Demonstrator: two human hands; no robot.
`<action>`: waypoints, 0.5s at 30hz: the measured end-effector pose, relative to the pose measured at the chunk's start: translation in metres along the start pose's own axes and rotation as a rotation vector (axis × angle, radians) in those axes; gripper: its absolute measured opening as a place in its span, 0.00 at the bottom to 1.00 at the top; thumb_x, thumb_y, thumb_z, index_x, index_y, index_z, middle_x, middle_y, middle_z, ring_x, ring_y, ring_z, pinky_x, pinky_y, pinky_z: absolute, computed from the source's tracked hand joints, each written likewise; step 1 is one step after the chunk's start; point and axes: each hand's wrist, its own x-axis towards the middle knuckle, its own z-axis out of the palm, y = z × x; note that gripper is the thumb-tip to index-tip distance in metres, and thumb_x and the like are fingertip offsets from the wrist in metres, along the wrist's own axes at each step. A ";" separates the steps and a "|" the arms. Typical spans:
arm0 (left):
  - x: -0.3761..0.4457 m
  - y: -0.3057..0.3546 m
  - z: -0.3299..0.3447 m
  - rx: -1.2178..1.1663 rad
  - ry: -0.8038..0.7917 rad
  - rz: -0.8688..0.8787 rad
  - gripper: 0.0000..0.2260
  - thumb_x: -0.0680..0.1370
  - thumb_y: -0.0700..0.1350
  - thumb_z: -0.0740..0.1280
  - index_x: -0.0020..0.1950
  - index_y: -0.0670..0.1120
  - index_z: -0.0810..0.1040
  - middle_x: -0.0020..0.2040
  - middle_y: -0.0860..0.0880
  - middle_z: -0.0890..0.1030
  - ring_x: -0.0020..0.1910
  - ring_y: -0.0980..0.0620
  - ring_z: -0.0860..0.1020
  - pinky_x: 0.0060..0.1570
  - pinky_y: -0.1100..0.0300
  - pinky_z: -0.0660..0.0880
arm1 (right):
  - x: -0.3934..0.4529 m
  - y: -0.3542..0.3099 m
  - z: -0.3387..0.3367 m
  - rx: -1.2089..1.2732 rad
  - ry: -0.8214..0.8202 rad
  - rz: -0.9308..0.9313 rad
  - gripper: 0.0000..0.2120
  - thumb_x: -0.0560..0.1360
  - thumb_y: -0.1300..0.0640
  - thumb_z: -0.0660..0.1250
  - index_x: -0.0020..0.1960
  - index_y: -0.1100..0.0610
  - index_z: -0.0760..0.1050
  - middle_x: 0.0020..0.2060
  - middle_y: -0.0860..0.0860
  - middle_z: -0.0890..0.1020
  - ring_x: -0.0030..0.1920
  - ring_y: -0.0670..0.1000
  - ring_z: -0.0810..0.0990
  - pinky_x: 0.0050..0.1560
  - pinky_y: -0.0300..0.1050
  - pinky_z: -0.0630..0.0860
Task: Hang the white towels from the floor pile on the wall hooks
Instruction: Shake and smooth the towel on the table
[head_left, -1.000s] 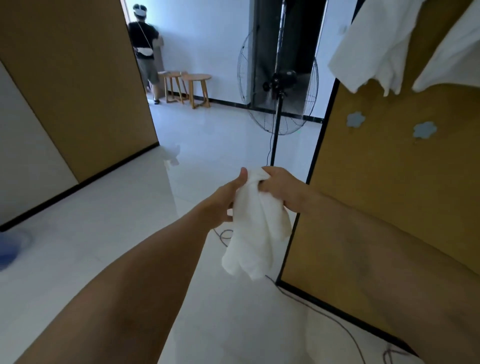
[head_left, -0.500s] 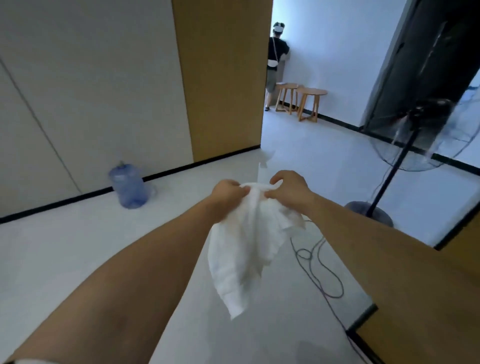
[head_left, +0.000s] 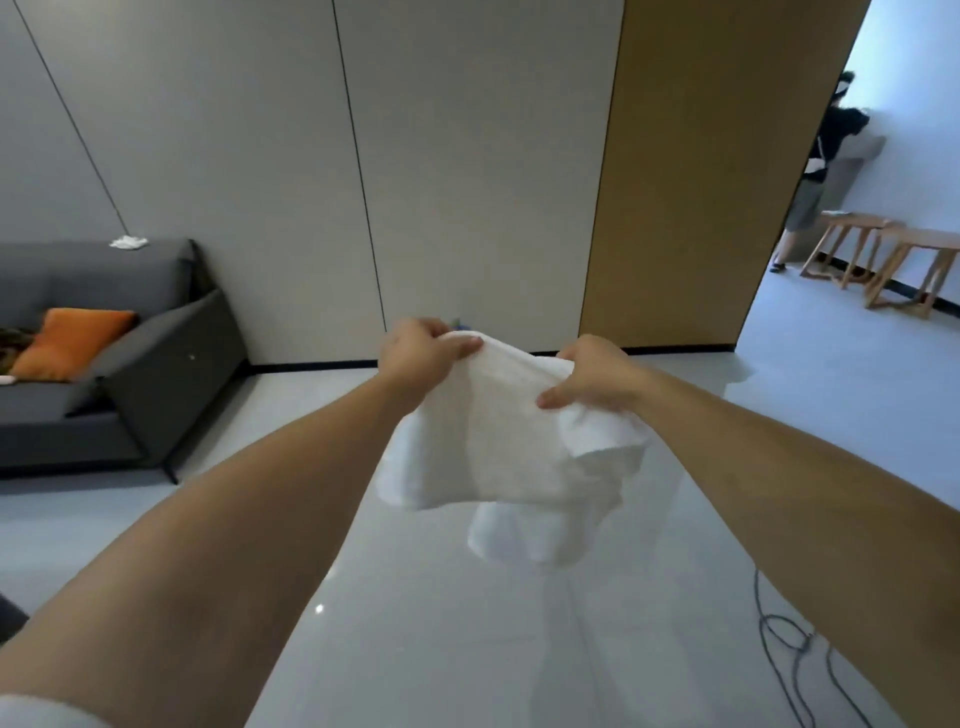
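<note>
A white towel (head_left: 509, 457) hangs spread between both my hands at chest height over the pale floor. My left hand (head_left: 421, 356) grips its upper left edge, and my right hand (head_left: 592, 376) grips the upper right edge a short way apart. The towel's lower part droops in loose folds. No wall hooks and no floor pile are in view. Another small white cloth (head_left: 128, 241) lies on top of the sofa back at the far left.
A dark grey sofa (head_left: 156, 353) with an orange cushion (head_left: 72, 343) stands at the left. Grey wall panels and a tan panel (head_left: 685, 171) face me. A person (head_left: 821, 171) stands by wooden stools (head_left: 883, 260) at the far right. A cable (head_left: 795, 644) coils on the floor at the lower right.
The view has swung left, away from the tan hook wall and the fan, onto the sofa. My hands have pulled apart, opening the bunched towel out between them.
</note>
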 end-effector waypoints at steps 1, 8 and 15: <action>0.001 0.000 -0.010 0.019 0.022 0.008 0.14 0.69 0.57 0.75 0.37 0.47 0.81 0.33 0.51 0.80 0.35 0.51 0.78 0.36 0.59 0.73 | 0.001 -0.004 -0.003 -0.012 -0.001 -0.002 0.16 0.64 0.48 0.81 0.44 0.55 0.81 0.39 0.52 0.84 0.41 0.54 0.83 0.38 0.45 0.76; 0.004 -0.003 -0.039 0.091 -0.040 -0.008 0.13 0.76 0.53 0.71 0.38 0.45 0.80 0.35 0.50 0.77 0.36 0.51 0.74 0.33 0.61 0.68 | 0.011 -0.034 -0.006 0.076 0.068 -0.064 0.09 0.76 0.52 0.70 0.50 0.58 0.78 0.41 0.55 0.78 0.35 0.52 0.75 0.31 0.41 0.68; 0.010 -0.021 -0.045 0.111 -0.165 -0.033 0.10 0.75 0.50 0.73 0.45 0.44 0.83 0.42 0.47 0.81 0.40 0.49 0.78 0.41 0.59 0.74 | 0.011 -0.042 -0.013 -0.334 -0.064 -0.093 0.13 0.72 0.50 0.75 0.51 0.55 0.76 0.45 0.52 0.80 0.44 0.53 0.79 0.35 0.43 0.71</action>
